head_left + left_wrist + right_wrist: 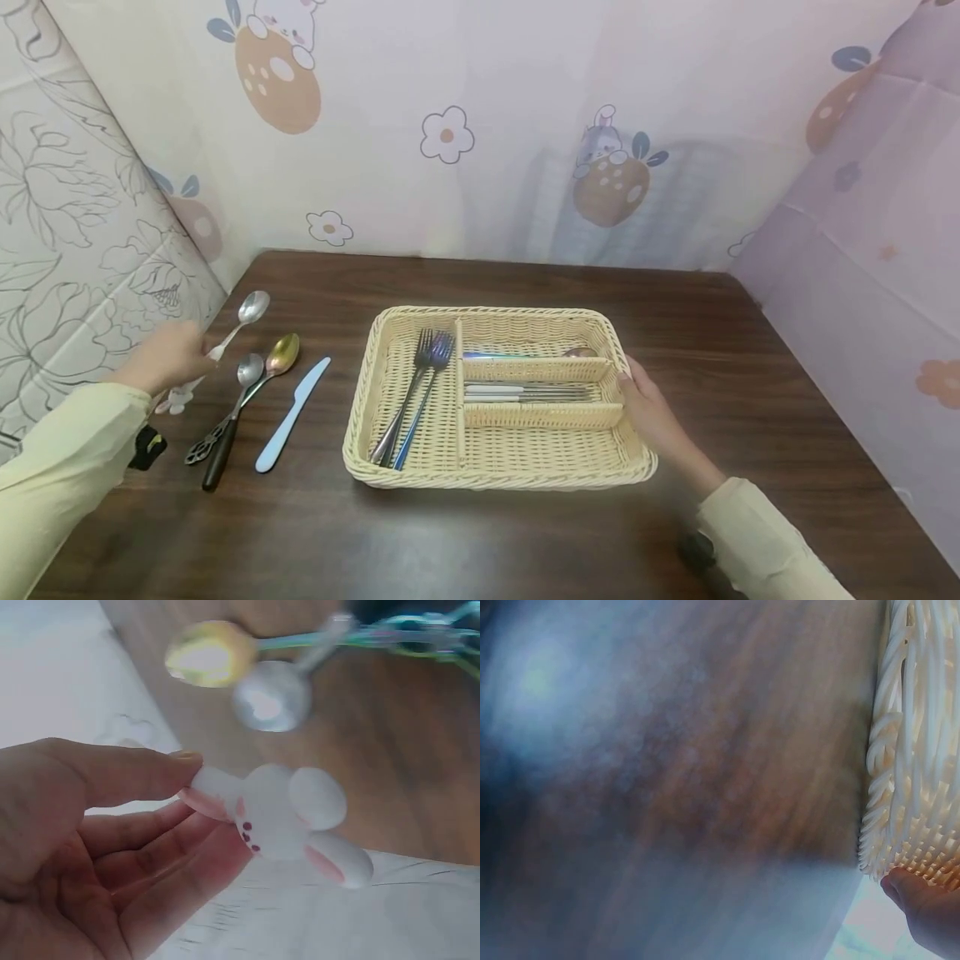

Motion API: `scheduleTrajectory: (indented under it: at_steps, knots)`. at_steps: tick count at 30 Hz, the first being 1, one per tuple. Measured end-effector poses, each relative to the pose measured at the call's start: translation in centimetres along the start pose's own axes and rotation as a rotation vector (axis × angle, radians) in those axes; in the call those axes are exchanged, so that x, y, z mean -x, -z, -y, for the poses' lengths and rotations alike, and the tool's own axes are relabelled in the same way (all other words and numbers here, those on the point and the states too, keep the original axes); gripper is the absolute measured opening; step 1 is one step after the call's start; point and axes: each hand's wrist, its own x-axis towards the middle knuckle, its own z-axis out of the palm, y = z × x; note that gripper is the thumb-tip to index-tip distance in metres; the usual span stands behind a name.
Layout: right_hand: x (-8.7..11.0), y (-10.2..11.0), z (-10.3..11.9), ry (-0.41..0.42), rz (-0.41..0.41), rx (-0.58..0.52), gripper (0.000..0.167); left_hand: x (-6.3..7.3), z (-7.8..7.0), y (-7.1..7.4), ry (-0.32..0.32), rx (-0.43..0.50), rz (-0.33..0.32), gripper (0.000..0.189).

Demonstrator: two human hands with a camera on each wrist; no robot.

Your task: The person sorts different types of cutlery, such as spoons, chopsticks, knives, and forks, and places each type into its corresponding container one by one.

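At the table's left, my left hand (168,358) pinches a spoon (253,307) with a silver bowl. A white rabbit figure (274,810) at its handle end sticks out past the thumb and fingers in the left wrist view. Just right of it, a gold spoon (282,354) with an openwork handle crosses a silver spoon (250,369) with a black handle. A light blue knife (292,415) lies beside them. My right hand (660,421) grips the right rim of a wicker cutlery basket (495,479), thumb over the edge, other fingers hidden.
Forks (431,358) lie in the basket's long left compartment. A spoon (577,352) is in the upper right one, and several slim pieces with white handles (491,389) are in the middle one. Patterned cloth (450,208) hangs along the table's back and sides.
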Motion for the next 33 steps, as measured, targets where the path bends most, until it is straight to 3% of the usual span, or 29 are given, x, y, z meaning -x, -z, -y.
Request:
scheduleTrajectory:
  at_steps: [5,10,16,21,27,33]
  knots:
    - [0.1,0.1,0.0,0.021,-0.015,0.0,0.055,-1.5,-4.4,1.3,-0.076,-0.075,-0.039,0.018]
    - [0.2,0.2,-0.1,0.038,-0.008,-0.031,0.055,-3.5,-9.4,1.2,-0.165,-0.15,-0.047,0.017]
    - [0.4,0.3,-0.3,0.043,-0.015,-0.031,0.054,-6.5,-15.4,-0.7,-0.342,-0.209,-0.082,0.027]
    - [0.3,0.3,-0.4,0.051,-0.027,-0.015,0.054,-8.6,-20.6,-2.2,-0.479,-0.252,-0.053,0.031]
    - [0.2,0.1,-0.4,0.046,-0.046,-0.026,0.053,-10.7,-26.3,-3.8,-0.581,-0.292,-0.012,0.017]
    - [0.1,-0.5,-0.1,0.028,-0.049,-0.045,0.052,-12.3,-30.0,-5.7,-0.644,-0.335,0.051,0.015]
